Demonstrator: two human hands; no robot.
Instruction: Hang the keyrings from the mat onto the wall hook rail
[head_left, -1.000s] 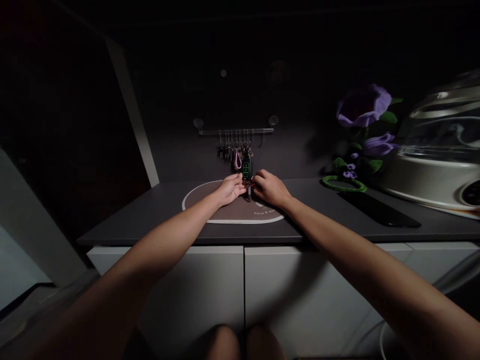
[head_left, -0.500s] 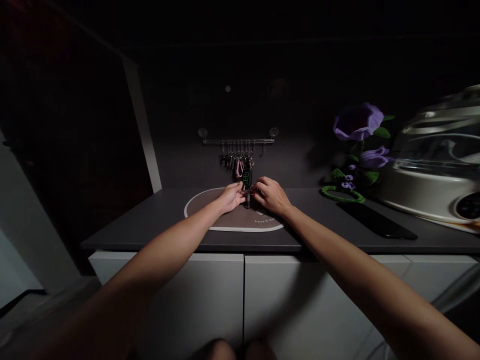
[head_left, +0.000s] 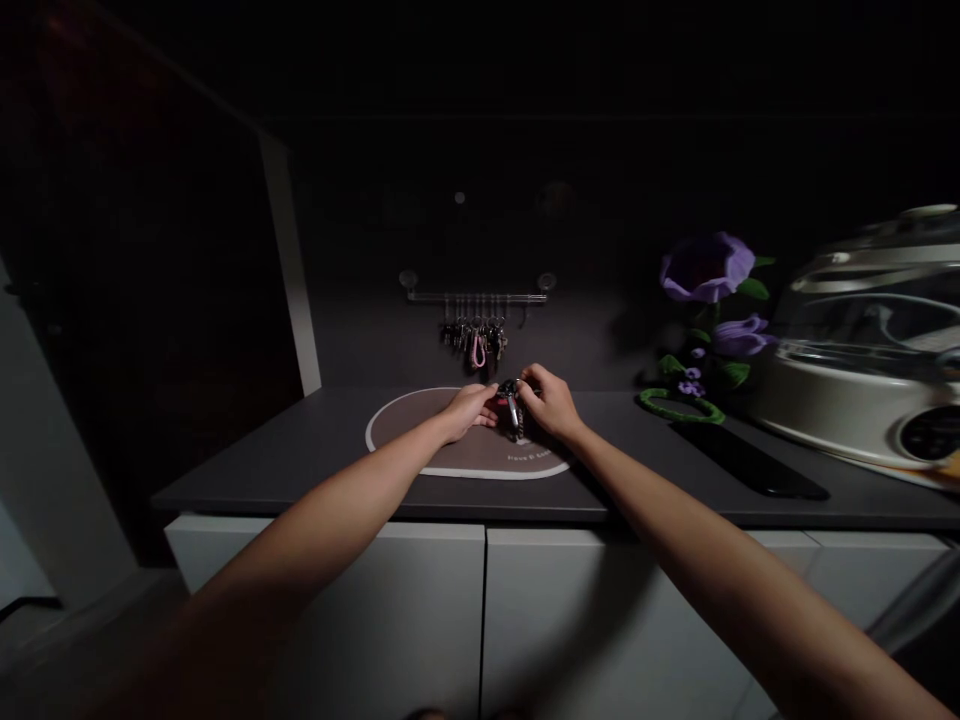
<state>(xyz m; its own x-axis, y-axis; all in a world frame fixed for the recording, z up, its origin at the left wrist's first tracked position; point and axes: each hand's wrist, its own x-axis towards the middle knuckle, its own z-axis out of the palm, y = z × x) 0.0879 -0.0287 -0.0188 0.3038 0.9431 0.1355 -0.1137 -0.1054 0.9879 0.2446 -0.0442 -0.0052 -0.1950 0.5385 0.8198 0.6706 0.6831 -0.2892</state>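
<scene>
A bunch with a car key fob and a silver clip (head_left: pixel 513 411) is between my hands, over the brown mat (head_left: pixel 450 458). Its dark fob end sits at the thumb and fingertips of my left hand (head_left: pixel 466 412), which are closed on it. From the right, my right hand (head_left: pixel 551 402) pinches the bunch near its ring; the exact grip is partly hidden by the fingers. A short chain dangles beside the clip. Behind my hands, several keys (head_left: pixel 457 335) and a pink strap (head_left: pixel 478 350) hang from a clear hook rail (head_left: pixel 480 297) on the wall.
A purple flower ornament (head_left: pixel 709 270) with a green ring base (head_left: pixel 681 406) stands on the dark counter (head_left: pixel 300 460). Near it lies a flat black object (head_left: pixel 750 460). At the far right is a white appliance (head_left: pixel 847 400) with a clear upper part. White cabinet doors (head_left: pixel 375 610) are below.
The key bunch has come down and slightly right, and the green-outlined face of the fob has turned out of sight. My right hand has shifted right a little; the view has tilted up.
</scene>
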